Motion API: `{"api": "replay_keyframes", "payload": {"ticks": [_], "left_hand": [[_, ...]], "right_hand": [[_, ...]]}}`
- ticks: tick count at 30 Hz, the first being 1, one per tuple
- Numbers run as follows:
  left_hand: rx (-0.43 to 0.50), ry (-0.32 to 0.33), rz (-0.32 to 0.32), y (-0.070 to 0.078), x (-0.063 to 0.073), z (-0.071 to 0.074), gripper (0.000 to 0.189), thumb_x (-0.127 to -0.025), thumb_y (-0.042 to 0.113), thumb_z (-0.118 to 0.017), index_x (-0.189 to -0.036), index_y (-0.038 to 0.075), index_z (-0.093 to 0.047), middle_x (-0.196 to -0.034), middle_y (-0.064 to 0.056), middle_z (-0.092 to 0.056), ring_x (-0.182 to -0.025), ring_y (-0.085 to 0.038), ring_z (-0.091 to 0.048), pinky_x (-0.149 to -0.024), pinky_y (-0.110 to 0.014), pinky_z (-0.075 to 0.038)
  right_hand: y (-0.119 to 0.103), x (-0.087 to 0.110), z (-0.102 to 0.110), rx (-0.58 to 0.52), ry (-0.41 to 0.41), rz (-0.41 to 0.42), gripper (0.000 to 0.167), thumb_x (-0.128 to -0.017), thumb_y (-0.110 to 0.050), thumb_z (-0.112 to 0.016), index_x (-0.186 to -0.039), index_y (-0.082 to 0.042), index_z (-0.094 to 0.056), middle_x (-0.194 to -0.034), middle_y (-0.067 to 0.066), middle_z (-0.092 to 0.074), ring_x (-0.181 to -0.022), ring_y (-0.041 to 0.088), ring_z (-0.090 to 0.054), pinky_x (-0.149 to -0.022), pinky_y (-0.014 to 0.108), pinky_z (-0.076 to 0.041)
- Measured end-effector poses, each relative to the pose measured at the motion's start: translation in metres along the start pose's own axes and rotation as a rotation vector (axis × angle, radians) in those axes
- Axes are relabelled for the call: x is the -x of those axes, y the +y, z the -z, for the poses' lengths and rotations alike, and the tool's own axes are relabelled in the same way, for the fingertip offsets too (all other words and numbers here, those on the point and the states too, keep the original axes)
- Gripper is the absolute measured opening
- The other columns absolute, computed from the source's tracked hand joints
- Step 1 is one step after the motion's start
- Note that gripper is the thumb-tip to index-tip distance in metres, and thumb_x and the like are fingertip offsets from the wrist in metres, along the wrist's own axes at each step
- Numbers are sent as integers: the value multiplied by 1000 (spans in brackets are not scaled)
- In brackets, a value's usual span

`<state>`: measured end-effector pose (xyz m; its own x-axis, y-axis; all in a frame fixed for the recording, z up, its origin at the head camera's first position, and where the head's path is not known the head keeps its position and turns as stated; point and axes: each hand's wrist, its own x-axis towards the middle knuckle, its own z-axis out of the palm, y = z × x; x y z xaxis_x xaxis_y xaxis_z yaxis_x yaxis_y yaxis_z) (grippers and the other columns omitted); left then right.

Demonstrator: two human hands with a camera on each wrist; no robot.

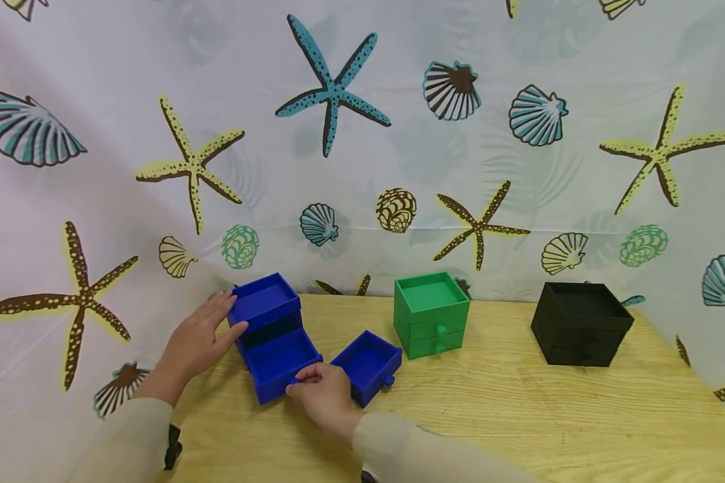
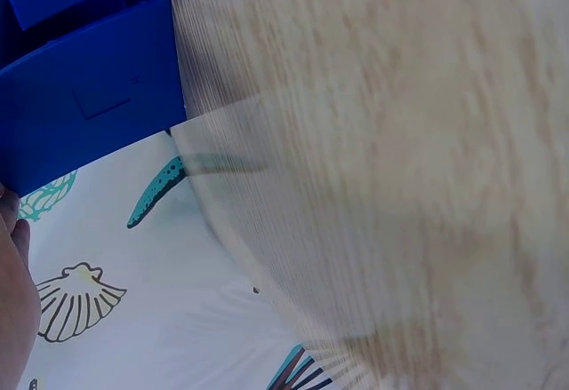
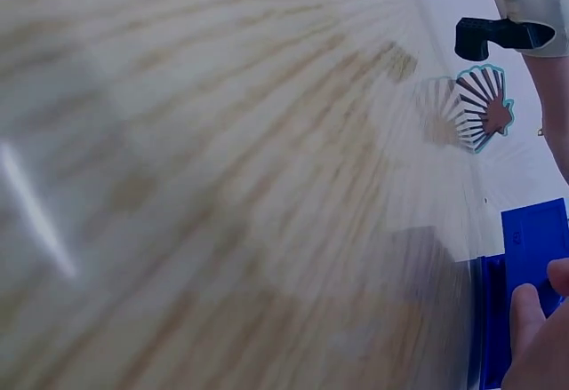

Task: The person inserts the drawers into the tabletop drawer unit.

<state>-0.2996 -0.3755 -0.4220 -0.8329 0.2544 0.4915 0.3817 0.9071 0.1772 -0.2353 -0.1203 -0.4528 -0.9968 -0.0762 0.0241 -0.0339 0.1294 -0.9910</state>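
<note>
A small blue drawer box point(image 1: 264, 300) stands at the left of the table, its upper slot bare and its lower drawer point(image 1: 278, 362) pulled well out. My left hand point(image 1: 201, 341) rests along the box's left side, fingers extended and thumb near the front. At the lower drawer's front, my right hand point(image 1: 329, 394) pinches the knob, which the fingers mostly hide. Beside that hand lies a separate blue drawer point(image 1: 367, 367) with a round knob. The right wrist view shows the drawer front point(image 3: 533, 234) by the fingertips. The left wrist view catches the box's side point(image 2: 98, 97).
A green drawer box point(image 1: 430, 318) sits right of the loose drawer, both its drawers closed. Farther right is a black drawer box point(image 1: 580, 325). A patterned shell-and-starfish cloth point(image 1: 362, 174) hangs behind the wooden table point(image 1: 489, 416) and along its sides.
</note>
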Motion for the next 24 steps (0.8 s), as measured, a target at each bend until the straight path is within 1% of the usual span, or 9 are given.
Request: {"api": "replay_keyframes", "payload": {"ticks": [4, 8, 12, 17, 20, 24], "left_hand": [[4, -5, 2, 1, -1, 0, 69, -97, 46, -55, -145, -3, -42, -150, -23, -37, -139, -40, -30, -106, -59, -31], [1, -7, -2, 1, 0, 1, 69, -97, 45, -55, -145, -3, -42, -150, -22, -37, -138, -40, -31, -106, -58, -31], [1, -6, -5, 1, -1, 3, 68, -98, 45, -55, -145, -4, -42, -149, -23, -37, -138, -41, -31, -107, -58, -31], [2, -14, -1, 3, -1, 4, 69, -98, 45, -54, -144, -4, -42, -149, -23, -37, -138, -41, -30, -106, -59, -31], [2, -22, 0, 2, 0, 3, 69, -98, 46, -54, -145, -4, -42, -149, -23, -37, -139, -41, -30, -106, -60, -31], [6, -14, -7, 2, -1, 2, 68, -98, 45, -54, -144, -4, -42, -149, -23, -37, -139, -40, -29, -106, -60, -31]], "right_hand": [[0, -3, -3, 33, 35, 3, 17, -72, -4, -83, -76, -9, -68, -66, -4, -59, -58, 8, -54, -52, 21, -46], [1, -7, -8, 37, 66, 5, 17, -71, -3, -83, -76, -9, -67, -65, -4, -59, -57, 8, -54, -52, 21, -46], [0, -11, -11, 40, 81, 12, 18, -71, -2, -83, -75, -9, -67, -64, -4, -59, -58, 8, -54, -52, 21, -46], [2, -15, -13, 68, 96, -5, 18, -70, -2, -84, -74, -10, -68, -64, -4, -59, -58, 9, -54, -53, 23, -47], [4, -16, -15, 67, 109, -18, 19, -69, -1, -83, -73, -10, -68, -64, -4, -59, -57, 9, -53, -53, 22, -46], [6, -19, -18, 53, 138, -8, 19, -67, 2, -82, -72, -10, -67, -62, -5, -58, -56, 8, -53, -53, 22, -46]]}}
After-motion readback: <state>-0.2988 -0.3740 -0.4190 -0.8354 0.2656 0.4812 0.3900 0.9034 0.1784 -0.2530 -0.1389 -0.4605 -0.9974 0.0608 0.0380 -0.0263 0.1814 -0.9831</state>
